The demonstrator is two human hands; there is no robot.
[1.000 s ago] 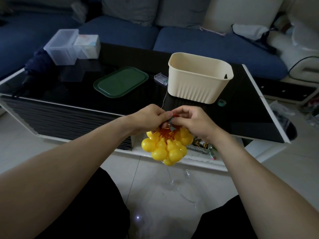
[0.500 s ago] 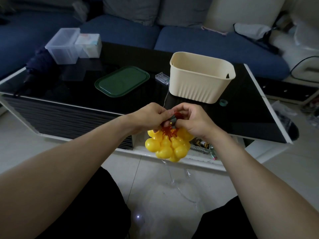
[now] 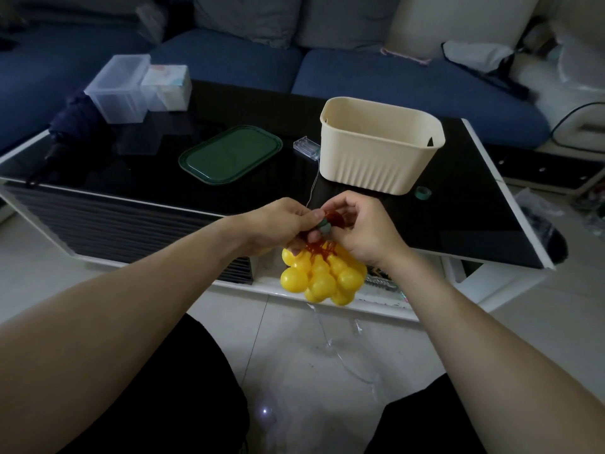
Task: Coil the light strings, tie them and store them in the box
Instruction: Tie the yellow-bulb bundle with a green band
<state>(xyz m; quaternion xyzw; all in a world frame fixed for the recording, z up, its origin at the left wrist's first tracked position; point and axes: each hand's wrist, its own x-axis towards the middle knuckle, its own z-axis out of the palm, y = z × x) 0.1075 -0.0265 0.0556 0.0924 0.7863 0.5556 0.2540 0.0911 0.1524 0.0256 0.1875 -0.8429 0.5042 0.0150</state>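
Two hands: both meet just in front of the near edge of the table, fingers curled.
Left hand (image 3: 284, 224): it grips the top of the light string bunch (image 3: 322, 276), thumb pressed on a small green bit.
Right hand (image 3: 366, 231): it pinches the red wires at the top of the same bunch.
Light string bunch: many yellow balls hang in a clump under both hands, over the floor. A thin wire runs from it up to the battery case (image 3: 306, 147).
Table (image 3: 458, 221): black and shiny.
Green tape roll (image 3: 423, 193): small, on the table, near and to the right of the box.
Box (image 3: 381, 145): cream, ribbed sides, open top. I cannot see anything in it.
Battery case: clear, just left of the box.
Green lid (image 3: 230, 154): flat on the table, left of the battery case.
Clear bins (image 3: 137, 86): two, far left. What is in them I cannot tell.
Sofa (image 3: 393, 73): blue, far behind the table.
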